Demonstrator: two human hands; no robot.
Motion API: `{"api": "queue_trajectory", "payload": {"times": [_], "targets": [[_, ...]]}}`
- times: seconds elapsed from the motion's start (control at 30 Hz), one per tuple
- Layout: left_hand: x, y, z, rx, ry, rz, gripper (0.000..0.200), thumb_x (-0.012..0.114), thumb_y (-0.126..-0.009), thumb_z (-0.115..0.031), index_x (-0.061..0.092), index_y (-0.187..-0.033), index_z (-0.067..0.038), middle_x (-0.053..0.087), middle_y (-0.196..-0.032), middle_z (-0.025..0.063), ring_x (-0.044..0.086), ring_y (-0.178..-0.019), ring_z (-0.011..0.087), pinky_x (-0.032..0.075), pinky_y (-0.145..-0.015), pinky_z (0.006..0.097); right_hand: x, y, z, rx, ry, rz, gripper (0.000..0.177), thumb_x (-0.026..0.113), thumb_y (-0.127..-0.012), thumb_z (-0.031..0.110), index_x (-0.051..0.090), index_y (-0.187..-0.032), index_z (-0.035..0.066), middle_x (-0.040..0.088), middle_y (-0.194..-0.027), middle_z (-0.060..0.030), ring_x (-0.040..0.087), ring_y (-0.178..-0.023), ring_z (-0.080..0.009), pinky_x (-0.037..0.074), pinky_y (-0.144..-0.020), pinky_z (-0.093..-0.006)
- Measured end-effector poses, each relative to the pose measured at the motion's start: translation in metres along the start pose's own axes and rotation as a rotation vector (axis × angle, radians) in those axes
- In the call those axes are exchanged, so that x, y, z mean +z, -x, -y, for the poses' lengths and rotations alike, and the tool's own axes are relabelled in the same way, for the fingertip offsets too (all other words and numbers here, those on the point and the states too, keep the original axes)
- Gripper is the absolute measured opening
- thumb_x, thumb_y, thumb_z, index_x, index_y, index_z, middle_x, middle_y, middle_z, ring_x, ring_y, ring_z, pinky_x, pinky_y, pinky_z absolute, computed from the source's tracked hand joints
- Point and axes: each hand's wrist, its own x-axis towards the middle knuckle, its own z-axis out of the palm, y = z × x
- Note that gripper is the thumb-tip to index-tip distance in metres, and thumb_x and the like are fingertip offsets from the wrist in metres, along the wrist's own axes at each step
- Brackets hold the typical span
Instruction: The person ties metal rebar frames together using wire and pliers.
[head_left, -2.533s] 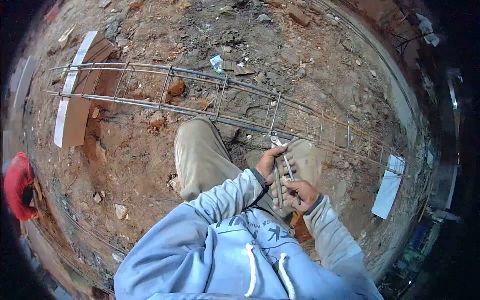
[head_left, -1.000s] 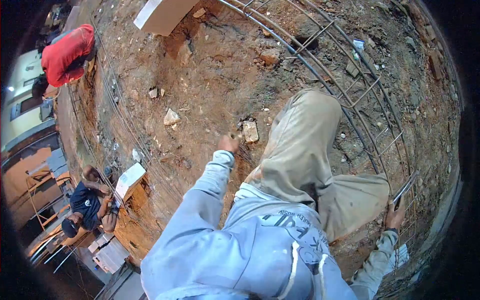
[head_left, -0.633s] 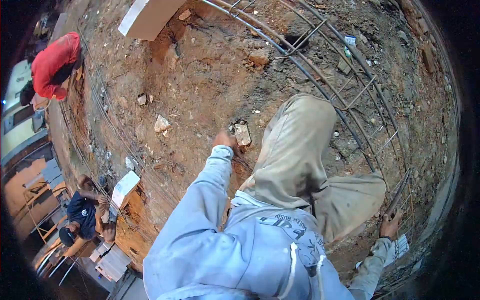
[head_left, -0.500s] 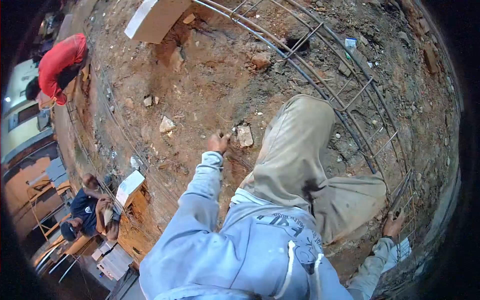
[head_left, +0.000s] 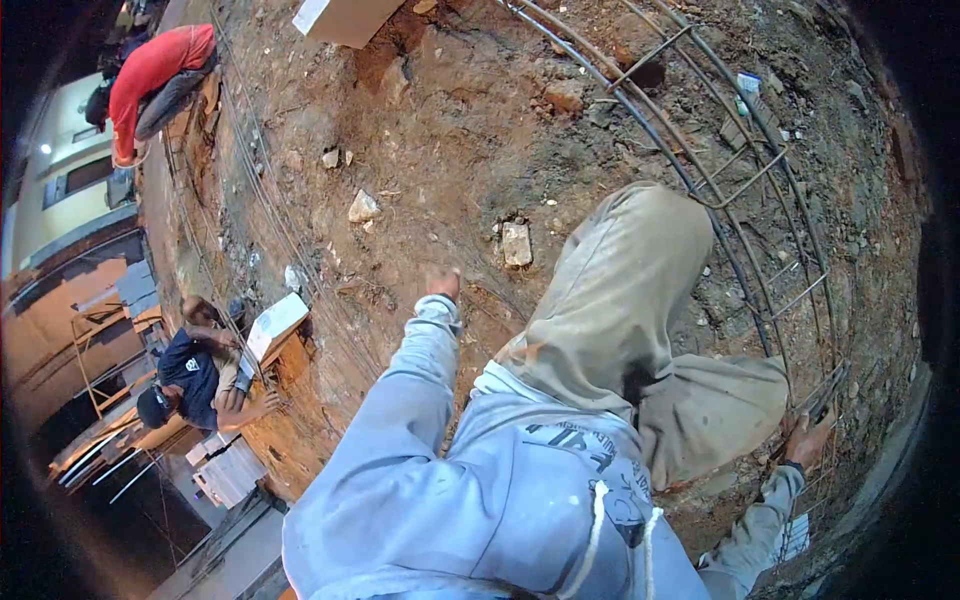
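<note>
My left hand (head_left: 443,285) is held out over the bare soil with its fingers closed. Whatever is in them is too small or hidden to name; thin wire-like strands show near it. At the lower right, my right hand (head_left: 808,440) is closed around a dark two-armed tool that looks like pincers (head_left: 828,388). This hand is beside the end of a long rebar cage (head_left: 735,205), made of bars with square stirrups. My bent leg (head_left: 625,270) in tan trousers lies between the two hands, next to the cage.
A pale block (head_left: 348,20) stands at the top. Stones (head_left: 517,244) lie on the soil. At left, a person in red (head_left: 160,75) bends over, and a person in a dark shirt (head_left: 192,375) crouches by another white-topped block (head_left: 277,325). Long bars run past them.
The view has shifted, so the ground and cage appear farther right and the blocks higher. My left hand's fingers have turned slightly. The dark-shirted person's arm now reaches out.
</note>
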Motion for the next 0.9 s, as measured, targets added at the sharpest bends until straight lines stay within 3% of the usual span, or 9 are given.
{"api": "queue_trajectory", "payload": {"times": [0.1,0.17,0.27,0.33,0.47,0.53,0.67,0.77,0.9], "targets": [[0.021,0.019,0.016,-0.135,-0.013,0.196,0.036,0.052,-0.081,-0.027,0.061,-0.100,0.002,0.059,-0.107,0.0229,0.056,-0.101,0.0353,0.043,-0.088,0.0405,0.004,-0.005,0.000,-0.115,-0.043,-0.051,0.058,0.057,-0.082,0.010,0.031,-0.133,0.001,0.039,-0.132,-0.0226,0.038,-0.121,-0.0374,0.032,-0.099,-0.0406],[0.029,0.028,0.031,-0.266,-0.021,0.392,0.040,0.047,-0.082,-0.031,0.062,-0.099,0.002,0.056,-0.113,0.0220,0.052,-0.108,0.0375,0.040,-0.093,0.0413,-0.008,-0.003,0.014,-0.011,0.050,0.045,0.061,0.056,-0.084,0.017,0.027,-0.135,0.001,0.037,-0.133,-0.0243,0.036,-0.122,-0.0389,0.032,-0.099,-0.0417],[0.038,0.029,0.040,-0.076,-0.119,0.340,0.034,0.048,-0.080,-0.026,0.064,-0.098,-0.002,0.059,-0.106,0.0223,0.056,-0.102,0.0361,0.043,-0.087,0.0446,-0.012,-0.008,0.022,0.107,0.127,0.147,0.060,0.056,-0.085,0.021,0.027,-0.134,0.001,0.037,-0.132,-0.0255,0.038,-0.120,-0.0400,0.034,-0.096,-0.0433],[0.043,0.026,0.049,0.013,-0.182,0.332,0.032,0.048,-0.080,-0.024,0.065,-0.098,-0.003,0.061,-0.102,0.0225,0.059,-0.099,0.0355,0.045,-0.084,0.0462,0.009,-0.013,-0.014,0.006,0.174,0.013,0.061,0.056,-0.085,0.022,0.028,-0.133,-0.004,0.037,-0.132,-0.0265,0.039,-0.119,-0.0402,0.034,-0.098,-0.0420],[0.012,0.033,0.019,-0.287,0.169,0.348,0.041,0.049,-0.072,-0.024,0.061,-0.098,0.006,0.059,-0.103,0.0280,0.055,-0.101,0.0416,0.045,-0.084,0.0430,0.026,-0.022,-0.067,-0.080,0.512,0.213,0.061,0.051,-0.087,0.027,0.028,-0.132,-0.007,0.032,-0.134,-0.0282,0.032,-0.125,-0.0383,0.029,-0.103,-0.0399],[0.044,0.016,0.037,-0.359,0.361,0.156,0.039,0.052,-0.069,-0.027,0.063,-0.084,0.007,0.061,-0.091,0.0281,0.058,-0.090,0.0427,0.045,-0.079,0.0449,0.021,-0.025,-0.052,-0.040,0.412,0.163,0.061,0.049,-0.087,0.027,0.027,-0.132,-0.008,0.031,-0.135,-0.0286,0.030,-0.126,-0.0388,0.026,-0.105,-0.0396],[0.002,0.021,0.017,-0.458,0.281,0.466,0.043,0.048,-0.077,-0.031,0.062,-0.098,0.003,0.060,-0.103,0.0237,0.056,-0.099,0.0400,0.044,-0.083,0.0426,0.013,-0.022,-0.025,0.076,0.468,0.183,0.067,0.051,-0.085,0.025,0.020,-0.136,-0.007,0.027,-0.138,-0.0267,0.027,-0.129,-0.0357,0.023,-0.107,-0.0368],[0.014,0.016,0.007,-0.196,0.150,0.235,0.043,0.045,-0.081,-0.035,0.064,-0.098,0.000,0.061,-0.104,0.0194,0.056,-0.101,0.0371,0.044,-0.085,0.0416,0.028,-0.023,-0.058,-0.031,0.449,0.126,0.067,0.049,-0.086,0.025,0.019,-0.135,-0.009,0.024,-0.140,-0.0268,0.021,-0.132,-0.0358,0.018,-0.109,-0.0359],[0.076,-0.022,0.045,0.065,-0.127,0.357,0.044,0.044,-0.082,-0.040,0.066,-0.097,-0.005,0.061,-0.106,0.0166,0.057,-0.102,0.0333,0.044,-0.088,0.0419,0.034,-0.026,-0.065,-0.007,0.512,0.163,0.070,0.050,-0.087,0.029,0.017,-0.136,-0.009,0.022,-0.141,-0.0256,0.017,-0.133,-0.0357,0.016,-0.110,-0.0360]]}}
